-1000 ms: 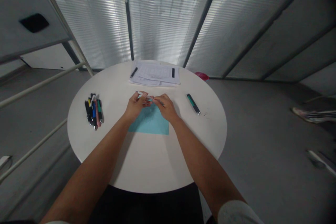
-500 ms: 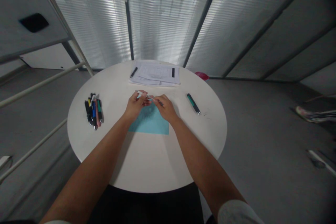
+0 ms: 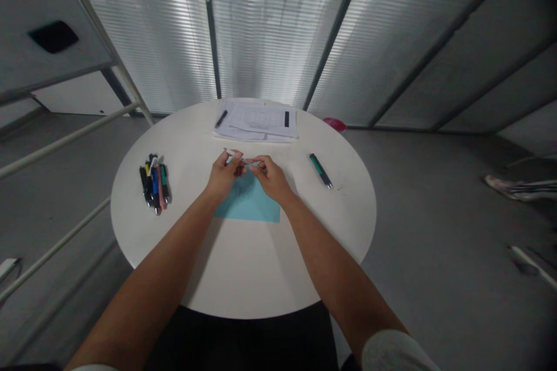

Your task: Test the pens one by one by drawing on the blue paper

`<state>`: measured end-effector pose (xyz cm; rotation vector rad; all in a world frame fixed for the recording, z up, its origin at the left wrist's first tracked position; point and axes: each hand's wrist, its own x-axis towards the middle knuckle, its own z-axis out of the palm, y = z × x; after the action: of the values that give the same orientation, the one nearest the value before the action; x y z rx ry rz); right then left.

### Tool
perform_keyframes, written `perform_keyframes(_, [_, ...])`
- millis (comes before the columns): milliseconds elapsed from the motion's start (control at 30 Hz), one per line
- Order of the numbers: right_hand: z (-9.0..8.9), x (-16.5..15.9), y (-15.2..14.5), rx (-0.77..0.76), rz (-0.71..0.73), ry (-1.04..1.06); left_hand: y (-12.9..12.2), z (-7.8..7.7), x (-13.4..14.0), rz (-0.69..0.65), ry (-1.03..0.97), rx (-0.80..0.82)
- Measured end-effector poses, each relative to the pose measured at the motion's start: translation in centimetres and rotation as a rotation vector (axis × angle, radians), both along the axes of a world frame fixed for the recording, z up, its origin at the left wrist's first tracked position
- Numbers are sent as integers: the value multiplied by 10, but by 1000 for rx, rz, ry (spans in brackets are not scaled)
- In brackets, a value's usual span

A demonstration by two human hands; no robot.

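Observation:
Over a light blue sheet [image 3: 248,206] my left hand [image 3: 224,177] is closed around a slim white pen [image 3: 231,152], whose one end sticks out past the fingers on the upper left. My right hand [image 3: 272,178] pinches at the pen's other end, its fingertips close to those of my left. Whether a separate pen part sits in the right fingers is too small to tell. The blue sheet lies flat on the round white table [image 3: 243,266], partly covered by both hands.
On the left lies a bunch of several pens [image 3: 155,185]. A green and black pen [image 3: 321,171] rests on the right. At the far edge are stacked printed papers [image 3: 261,122] with a dark pen [image 3: 221,119] on top. A white metal frame [image 3: 73,130] stands left of the table.
My right fingers have shifted slightly left and curled nearer the pen's end; the dark tip seen by them before no longer shows. My left hand stays nearly still with the pen.

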<state>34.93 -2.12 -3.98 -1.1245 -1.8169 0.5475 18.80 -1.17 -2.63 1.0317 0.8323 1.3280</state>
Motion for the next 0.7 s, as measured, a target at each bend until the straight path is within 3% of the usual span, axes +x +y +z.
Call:
perform_keyframes(167, [-1,0,1,-26,-53,24,0,-4,3,22,25,5])
perform_keyframes(433, [-1,-1,2,68,-58,-67,-4,0,7,42,113,14])
perform_keyframes(700, [3,1,0,25,-93,-62,-3,-1,6,10,97,-4])
